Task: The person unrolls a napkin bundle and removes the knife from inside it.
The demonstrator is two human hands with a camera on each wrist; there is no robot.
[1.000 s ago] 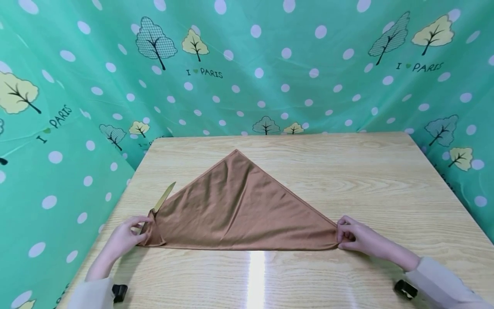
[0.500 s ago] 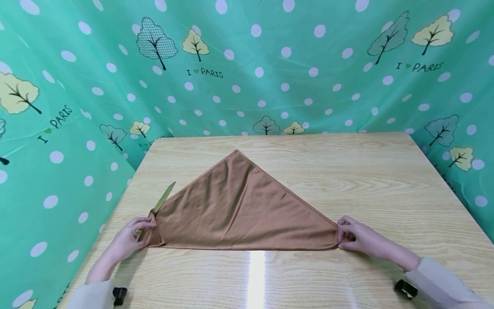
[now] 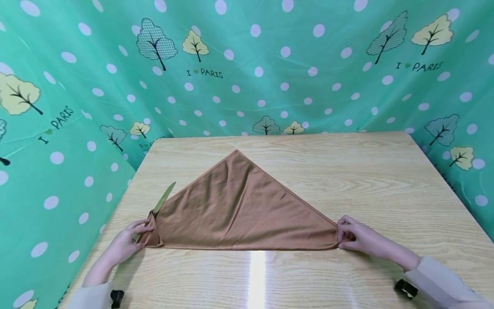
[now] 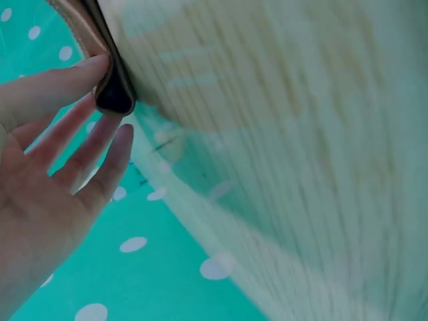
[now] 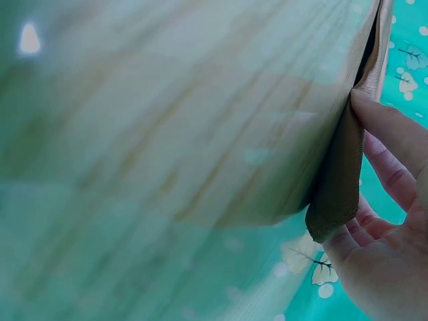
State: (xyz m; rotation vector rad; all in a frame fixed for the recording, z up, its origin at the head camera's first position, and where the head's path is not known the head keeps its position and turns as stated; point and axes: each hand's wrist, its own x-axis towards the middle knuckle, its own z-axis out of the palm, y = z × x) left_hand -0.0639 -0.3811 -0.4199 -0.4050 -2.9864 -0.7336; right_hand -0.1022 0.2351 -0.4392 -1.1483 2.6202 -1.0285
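A brown cloth (image 3: 239,206) lies folded into a triangle on the table, its peak pointing away and its long edge toward me. At its left corner, a knife (image 3: 165,196) with a gold-looking blade pokes out beyond a folded-over flap (image 3: 153,234); its lower part is wrapped in the cloth. My left hand (image 3: 129,242) holds that flap between thumb and fingers, also seen as a rounded fold of cloth (image 4: 115,93) in the left wrist view. At the opposite corner my right hand (image 3: 356,237) pinches the cloth tip, which hangs as a small end (image 5: 334,194) in the right wrist view.
The light wooden table (image 3: 347,171) has a glossy surface with a bright light reflection (image 3: 256,274). A green dotted curtain (image 3: 254,68) with printed trees surrounds its back and sides. Black wrist devices (image 3: 406,289) sit under both sleeves.
My left hand has shifted its fingers on the left flap, and the flap's lower edge has moved slightly left. The knife and my right hand look still.
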